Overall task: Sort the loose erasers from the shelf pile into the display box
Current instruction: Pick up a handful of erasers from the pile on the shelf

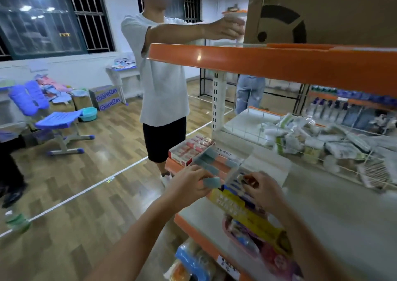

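We are pinching a grey eraser (211, 182) in our left hand (189, 186); right hand (261, 191), at three o'clock, is gripping the display box (234, 178), apparently partly filled.

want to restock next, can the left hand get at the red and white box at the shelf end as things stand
Probably yes. The red and white box sits open on the shelf just beyond the left hand, with nothing between them, though that hand already pinches a grey-blue eraser.

A night interior is lit by ceiling tubes, mirrored in the dark windows (43, 16). Glare is thrown off the orange shelf edge (268, 62) and wooden floor (86, 194). Motion blur softens everything; straight lines are bowed at the edges.
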A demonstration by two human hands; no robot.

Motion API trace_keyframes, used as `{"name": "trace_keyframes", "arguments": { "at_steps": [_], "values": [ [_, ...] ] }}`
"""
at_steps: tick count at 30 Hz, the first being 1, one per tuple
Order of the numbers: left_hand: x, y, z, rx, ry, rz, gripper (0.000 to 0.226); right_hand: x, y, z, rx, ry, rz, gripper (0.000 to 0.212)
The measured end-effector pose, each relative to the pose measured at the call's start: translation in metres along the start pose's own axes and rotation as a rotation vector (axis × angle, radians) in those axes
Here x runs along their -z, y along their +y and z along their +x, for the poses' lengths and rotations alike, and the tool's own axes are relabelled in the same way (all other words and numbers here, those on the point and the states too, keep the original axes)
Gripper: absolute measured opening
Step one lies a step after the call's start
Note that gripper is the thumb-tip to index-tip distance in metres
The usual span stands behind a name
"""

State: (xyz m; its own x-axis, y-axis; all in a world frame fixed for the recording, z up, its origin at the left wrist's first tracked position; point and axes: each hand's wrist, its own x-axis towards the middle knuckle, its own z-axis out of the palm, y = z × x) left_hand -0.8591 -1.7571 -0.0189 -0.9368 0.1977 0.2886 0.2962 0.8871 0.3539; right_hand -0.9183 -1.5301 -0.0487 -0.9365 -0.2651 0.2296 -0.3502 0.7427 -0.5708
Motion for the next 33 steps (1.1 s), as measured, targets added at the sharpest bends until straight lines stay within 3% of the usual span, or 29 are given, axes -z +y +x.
{"name": "trace_keyframes", "arguments": {
  "at_steps": [14, 33],
  "values": [
    [-0.035, -0.013, 0.126, -0.3, -0.077, -0.184, 0.033, 0.01, 0.026, 0.031, -0.13, 0.038, -0.197, 0.018],
    [-0.068, -0.042, 0.179, -0.575, -0.298, -0.364, 0.036, 0.003, -0.003, 0.024, -0.449, 0.168, -0.315, 0.026]
  ]
}}
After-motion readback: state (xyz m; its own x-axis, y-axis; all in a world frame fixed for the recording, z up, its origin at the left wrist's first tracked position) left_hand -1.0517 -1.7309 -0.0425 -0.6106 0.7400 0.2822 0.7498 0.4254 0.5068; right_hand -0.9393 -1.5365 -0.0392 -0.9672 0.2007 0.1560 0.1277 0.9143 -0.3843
